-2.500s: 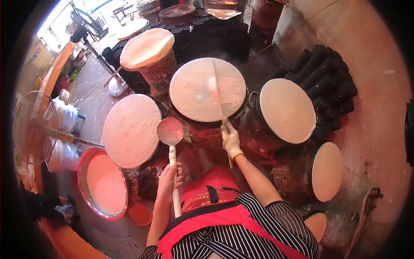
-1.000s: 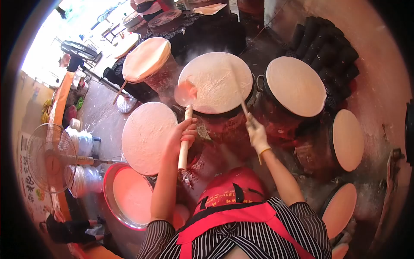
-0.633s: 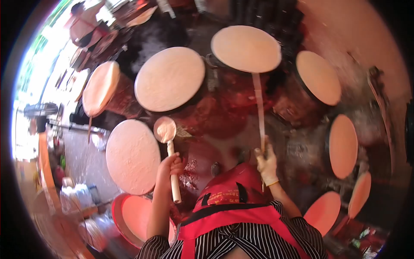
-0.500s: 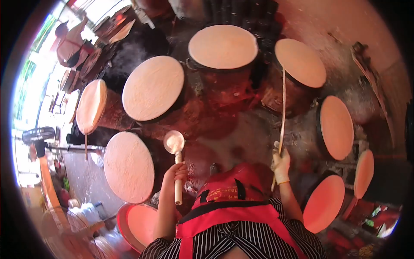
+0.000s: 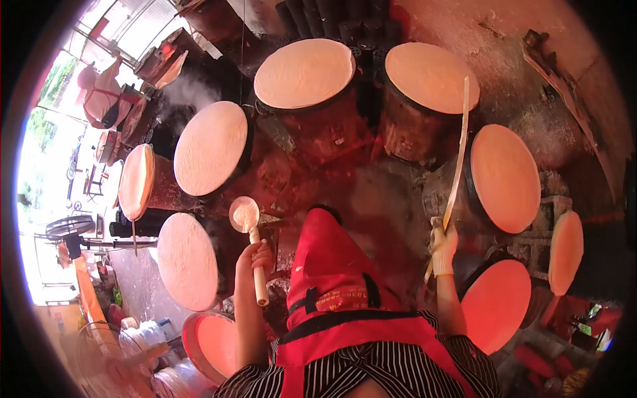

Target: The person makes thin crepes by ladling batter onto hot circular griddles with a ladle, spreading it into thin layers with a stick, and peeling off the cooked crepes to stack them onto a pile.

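Note:
My left hand (image 5: 255,257) is wrapped round the pale handle of a ladle (image 5: 244,213), whose round bowl holds some pale batter. In my right hand (image 5: 442,249), which wears a light glove, is a long thin flat stick (image 5: 458,166), its upper end over the edge of a batter-covered round griddle (image 5: 431,76). Further round griddles covered with pale sheets stand about me: one at top centre (image 5: 305,73), one at left centre (image 5: 211,148), one at the left (image 5: 188,262), one at the right (image 5: 505,178) and one at lower right (image 5: 496,306).
A basin of batter (image 5: 213,341) sits at lower left, near a fan (image 5: 109,358). Another person (image 5: 103,96) stands at upper left. A stack of pale sheets (image 5: 137,182) lies at the left. Dark cylinders (image 5: 338,20) are piled at the top, and wood (image 5: 570,106) leans at upper right.
The view has swung to the right, so the griddles have shifted leftward. The ladle, earlier above the middle griddle, is now nearer my body with batter in it. The stick has left that griddle.

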A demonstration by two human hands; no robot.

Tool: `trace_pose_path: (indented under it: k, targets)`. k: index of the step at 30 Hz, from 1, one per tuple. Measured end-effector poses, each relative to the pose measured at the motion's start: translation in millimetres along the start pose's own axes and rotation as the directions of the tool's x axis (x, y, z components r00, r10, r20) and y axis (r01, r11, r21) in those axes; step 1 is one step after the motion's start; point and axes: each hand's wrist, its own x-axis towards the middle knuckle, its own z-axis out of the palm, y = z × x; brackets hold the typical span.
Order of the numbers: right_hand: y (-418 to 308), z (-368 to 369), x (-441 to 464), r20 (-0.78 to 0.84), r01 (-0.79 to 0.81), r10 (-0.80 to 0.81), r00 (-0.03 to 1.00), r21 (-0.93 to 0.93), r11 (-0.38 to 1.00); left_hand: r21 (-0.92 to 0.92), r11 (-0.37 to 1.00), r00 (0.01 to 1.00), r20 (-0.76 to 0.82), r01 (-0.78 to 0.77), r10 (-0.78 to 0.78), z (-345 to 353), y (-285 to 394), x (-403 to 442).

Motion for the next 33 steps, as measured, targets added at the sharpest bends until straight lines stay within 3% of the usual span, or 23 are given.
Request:
trace_pose_path:
  k: [3,5,7,8,13,15,16,17,20,21,24,27,28,29,31,32,33]
  targets:
    - [-13,12,8,0.031,-0.066,0.065,0.997,0.034,0.997,-0.025,1.000,0.999,0.029,-0.015,0.016,27,-13,11]
    - [-14,21,19,0.057,-0.078,0.075,0.996,0.047,0.996,0.053,0.994,0.995,0.018,-0.098,0.097,40,-13,26]
    - [-21,33,29,0.065,-0.059,0.053,0.996,0.083,0.995,0.057,0.997,0.998,0.031,-0.049,0.047,43,-6,48]
    - [-28,35,31,0.053,-0.134,0.131,0.990,0.062,0.989,0.066,0.998,0.999,0.050,-0.004,0.001,48,-2,59]
    - [-11,45,59,0.029,-0.176,0.175,0.984,0.041,0.984,0.081,0.996,0.998,-0.053,-0.025,0.030,78,8,112]
    - [7,48,70,-0.009,-0.189,0.190,0.982,0.076,0.979,0.120,0.991,0.998,-0.019,0.059,-0.057,82,16,130]
    - [-1,48,59,-0.023,-0.207,0.209,0.978,0.069,0.976,0.226,0.972,0.994,-0.078,-0.057,0.076,91,8,135]
    - [-14,49,51,-0.027,-0.236,0.239,0.971,0.078,0.969,0.229,0.973,0.994,-0.093,-0.042,0.064,90,8,137]
    - [-12,53,69,-0.106,-0.187,0.200,0.974,0.117,0.975,0.643,0.757,0.976,-0.069,-0.116,0.208,108,21,166]
    - [-8,50,76,-0.157,-0.158,0.175,0.972,0.111,0.981,0.646,0.756,0.981,-0.057,-0.104,0.183,127,22,179]
    - [-45,57,67,-0.163,-0.205,0.234,0.958,0.177,0.963,0.865,0.482,0.966,0.013,-0.141,0.259,182,1,185]
    - [-51,49,63,-0.188,-0.162,0.188,0.964,0.143,0.976,0.867,0.486,0.993,0.065,-0.106,0.101,194,-4,208]
    - [-52,47,54,-0.223,-0.130,0.152,0.963,0.111,0.985,0.886,0.462,0.997,0.008,-0.042,0.077,205,-12,206]
    - [-53,45,47,-0.252,-0.106,0.121,0.960,0.072,0.992,0.854,0.520,1.000,-0.018,0.018,-0.005,204,-8,212]
    - [-54,23,32,-0.242,-0.131,0.137,0.960,0.040,0.991,0.573,0.771,0.958,-0.118,0.280,-0.260,209,-29,215]
    - [-56,11,23,-0.218,-0.131,0.138,0.966,0.048,0.990,0.470,0.813,0.936,-0.112,0.345,-0.333,209,-42,210]
    - [-47,0,17,-0.200,-0.144,0.153,0.968,0.059,0.988,0.475,0.816,0.943,-0.120,0.329,-0.311,203,-55,207]
